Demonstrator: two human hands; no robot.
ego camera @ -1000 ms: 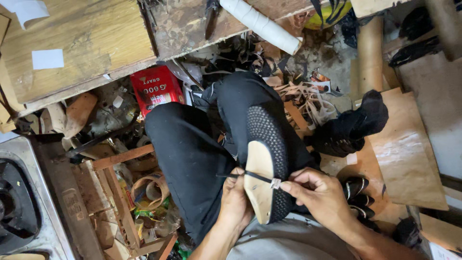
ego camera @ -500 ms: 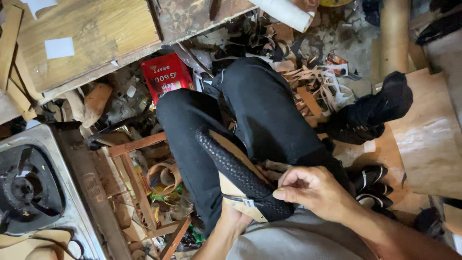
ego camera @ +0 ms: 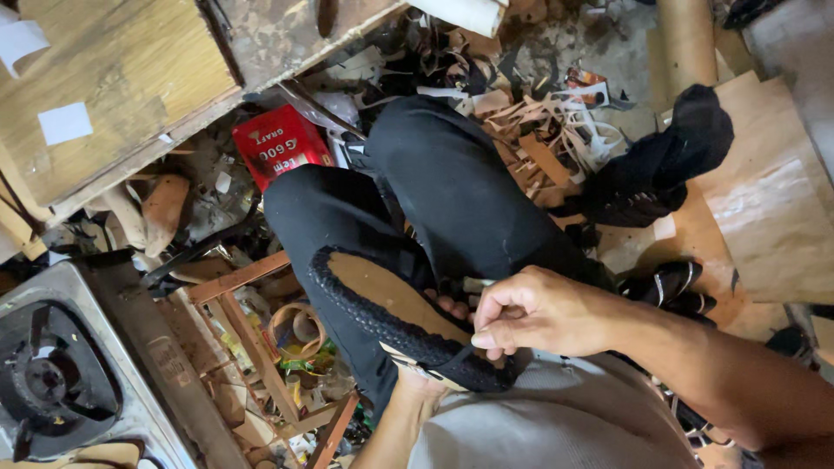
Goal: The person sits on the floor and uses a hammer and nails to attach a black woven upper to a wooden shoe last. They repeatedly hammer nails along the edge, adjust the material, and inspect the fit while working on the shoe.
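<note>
Your legs in black trousers (ego camera: 452, 200) fill the middle, above a floor covered with leather scraps (ego camera: 556, 130). At the lower left stands a gas stove (ego camera: 52, 382), and beside the knee lies a red tin (ego camera: 280, 144). The black woven shoe (ego camera: 391, 317) rests on your lap, its tan sole up. Your right hand (ego camera: 539, 313) is closed and pinches the shoe's thin black strap. Your left hand (ego camera: 447, 306) holds the shoe from below; only some fingertips show.

Red rectangular packet (ego camera: 281, 144) with white print lies on the floor, just below the table (ego camera: 130, 95) edge. Two blank white paper labels (ego camera: 63, 122) sit on the table.
</note>
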